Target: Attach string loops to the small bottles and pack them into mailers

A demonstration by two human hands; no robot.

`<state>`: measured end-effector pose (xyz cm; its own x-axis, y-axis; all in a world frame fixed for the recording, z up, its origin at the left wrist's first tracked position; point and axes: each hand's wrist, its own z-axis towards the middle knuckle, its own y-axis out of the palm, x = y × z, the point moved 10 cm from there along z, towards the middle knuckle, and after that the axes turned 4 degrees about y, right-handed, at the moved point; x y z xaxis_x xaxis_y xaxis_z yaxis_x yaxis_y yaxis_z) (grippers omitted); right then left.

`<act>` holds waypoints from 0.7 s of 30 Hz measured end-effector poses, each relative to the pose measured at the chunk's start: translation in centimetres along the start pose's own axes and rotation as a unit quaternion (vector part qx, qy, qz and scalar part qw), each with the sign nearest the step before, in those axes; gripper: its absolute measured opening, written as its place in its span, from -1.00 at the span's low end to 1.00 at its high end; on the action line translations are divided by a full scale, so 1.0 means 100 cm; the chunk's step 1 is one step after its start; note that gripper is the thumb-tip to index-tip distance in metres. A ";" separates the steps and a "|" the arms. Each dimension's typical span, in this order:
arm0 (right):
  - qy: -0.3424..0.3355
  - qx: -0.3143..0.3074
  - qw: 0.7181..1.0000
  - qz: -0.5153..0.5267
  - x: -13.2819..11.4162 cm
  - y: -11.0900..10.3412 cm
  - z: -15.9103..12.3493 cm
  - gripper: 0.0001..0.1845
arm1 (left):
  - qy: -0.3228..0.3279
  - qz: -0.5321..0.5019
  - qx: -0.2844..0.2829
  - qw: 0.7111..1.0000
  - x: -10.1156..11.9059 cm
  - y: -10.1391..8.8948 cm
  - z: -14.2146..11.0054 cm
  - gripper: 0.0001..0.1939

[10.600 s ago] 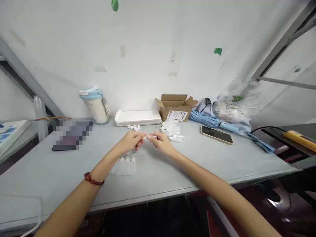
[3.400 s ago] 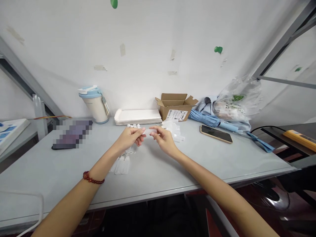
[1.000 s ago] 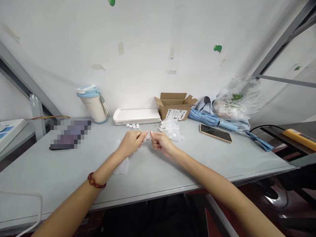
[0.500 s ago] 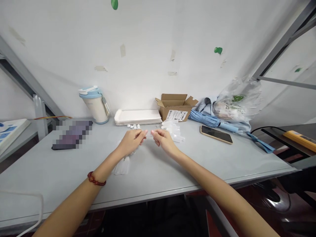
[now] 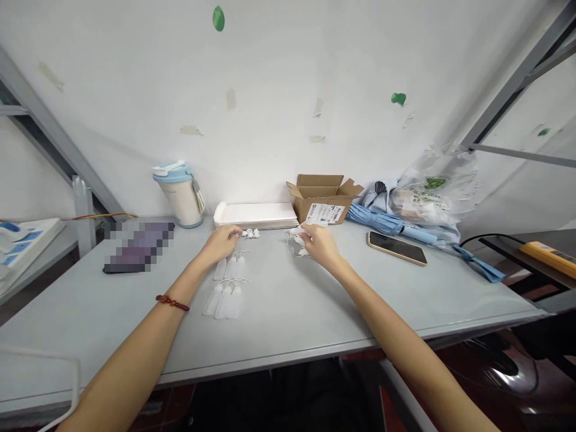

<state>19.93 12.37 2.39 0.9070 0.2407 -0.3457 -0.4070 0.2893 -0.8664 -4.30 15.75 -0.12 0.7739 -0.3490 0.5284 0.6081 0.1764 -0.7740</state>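
My left hand [image 5: 220, 245] has its thumb and fingers drawn together at the left end of a small heap of white plastic pieces [image 5: 251, 233]. Whether a piece is between the fingertips is hidden. Below that hand, translucent plastic sleeves with white string loops [image 5: 228, 300] lie in two rows, the upper one partly covered by the hand. My right hand [image 5: 321, 246] pinches at a pile of white strings and clear sleeves [image 5: 296, 241] in front of the cardboard box. It covers most of that pile, and what its fingertips hold cannot be made out.
Along the wall stand a cream tumbler with blue lid [image 5: 182, 195], a stack of white envelopes [image 5: 258, 215] and an open cardboard box [image 5: 321, 201]. A blue umbrella [image 5: 378, 221], a plastic bag [image 5: 427, 192] and a phone [image 5: 396, 248] lie right; a blurred dark device [image 5: 139, 247] left.
My hands have parted from their meeting point over the table's middle. The left went left to the white pieces, the right to the string pile. The rows of sleeves are now uncovered.
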 end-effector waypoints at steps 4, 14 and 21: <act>0.001 -0.021 0.996 -0.090 -0.002 0.003 -0.003 -0.79 | 0.038 -0.005 -0.016 0.999 0.001 0.007 0.002 -0.66; -0.044 0.046 0.994 -0.089 -0.010 0.002 -0.008 -0.80 | 0.008 0.050 -0.018 0.999 -0.009 0.012 0.002 -0.63; -0.225 0.002 0.974 0.035 -0.072 0.024 -0.040 -0.73 | 0.024 0.072 -0.047 0.996 -0.004 0.015 0.001 -0.65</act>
<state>12.89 7.61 1.32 0.7372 0.6421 -0.2104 -0.4681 0.2608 -0.8443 -3.64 16.26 -1.47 0.8416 -0.3701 0.3933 0.4694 0.1411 -0.8717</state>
